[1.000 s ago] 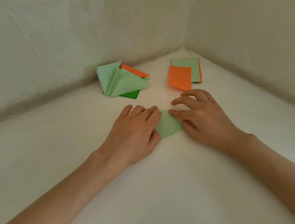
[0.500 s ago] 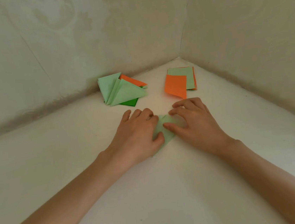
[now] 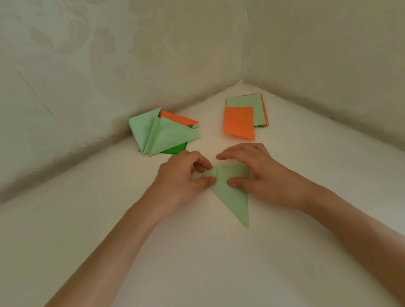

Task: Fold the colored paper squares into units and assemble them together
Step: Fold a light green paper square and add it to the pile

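Only the head cam here, so one view.

Big change from a second ago: back then your hands were flat on top of the light green paper (image 3: 232, 195) and only a little scrap of it peeked out between them. Now they've slid off toward its far end and you can see the whole shape, a long narrow wedge lying flat on the white surface (image 3: 209, 266) with its sharp tip pointing back at you. To me that looks like a fold you've just pressed down.

Fingers: your left hand (image 3: 182, 181) has its thumb on the paper's left edge with the other fingers curled tight just above the top left corner, so it looks like a pinch on that edge. Your right hand (image 3: 264, 175) has its thumb lying flat on the middle of the paper. Its fingers arch over the far right corner with the tips down just past the top edge, which I'd call pressing rather than gripping.

Further back, the pile of folded units (image 3: 161, 132) sits near the wall on your left, mostly light green, with an orange one and a dark green one poking out. The stack of unfolded squares (image 3: 239, 123), orange on top of light green, is well apart on your right.

So you're mid-unit, there are still squares to fold, and nothing looks joined together yet.
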Available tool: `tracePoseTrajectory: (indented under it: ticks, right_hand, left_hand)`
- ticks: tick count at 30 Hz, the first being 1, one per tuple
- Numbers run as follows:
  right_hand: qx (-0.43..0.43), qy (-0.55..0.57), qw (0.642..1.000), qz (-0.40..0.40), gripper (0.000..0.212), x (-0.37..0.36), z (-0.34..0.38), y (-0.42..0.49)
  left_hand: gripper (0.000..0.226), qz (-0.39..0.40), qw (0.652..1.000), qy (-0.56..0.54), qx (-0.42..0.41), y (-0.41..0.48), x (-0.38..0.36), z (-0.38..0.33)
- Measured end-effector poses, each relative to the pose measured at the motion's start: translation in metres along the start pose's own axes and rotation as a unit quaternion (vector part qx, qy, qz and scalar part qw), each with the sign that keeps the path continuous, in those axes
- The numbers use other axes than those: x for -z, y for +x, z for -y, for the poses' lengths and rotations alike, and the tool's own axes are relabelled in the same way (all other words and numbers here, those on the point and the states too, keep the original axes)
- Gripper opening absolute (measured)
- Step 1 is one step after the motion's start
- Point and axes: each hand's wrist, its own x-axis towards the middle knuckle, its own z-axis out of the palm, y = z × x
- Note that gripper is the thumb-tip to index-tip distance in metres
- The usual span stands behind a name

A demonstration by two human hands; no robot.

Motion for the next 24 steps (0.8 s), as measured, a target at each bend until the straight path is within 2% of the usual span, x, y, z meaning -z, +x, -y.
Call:
tracePoseTrajectory:
  ticks: [7,10,15,19,21,24]
  right_hand:
    - [-0.008,-0.020,1.000,-0.020,0.044,-0.004,-0.002,0.000]
    - [-0.008,-0.018,0.999,-0.044,0.038,-0.004,-0.002,-0.002]
    - [-0.005,-0.017,0.998,-0.061,0.028,-0.006,-0.004,-0.003]
    - [0.013,-0.027,0.997,-0.077,0.024,-0.009,-0.007,-0.003]
    - [0.042,-0.031,0.996,-0.077,0.019,-0.006,-0.008,-0.004]
    - [0.147,-0.085,0.984,-0.046,0.012,0.003,-0.011,-0.007]
  left_hand:
    - [0.025,0.004,0.988,-0.154,0.016,0.002,0.002,0.004]
    - [0.020,-0.009,0.993,-0.117,-0.015,-0.001,0.003,0.007]
    - [0.014,0.004,0.995,0.008,-0.102,-0.003,0.004,0.012]
    - [0.023,0.022,0.991,-0.007,-0.131,-0.006,0.009,0.017]
    - [0.022,0.026,0.989,-0.010,-0.142,-0.007,0.010,0.020]
    - [0.008,0.017,0.981,0.032,-0.189,-0.006,0.011,0.025]
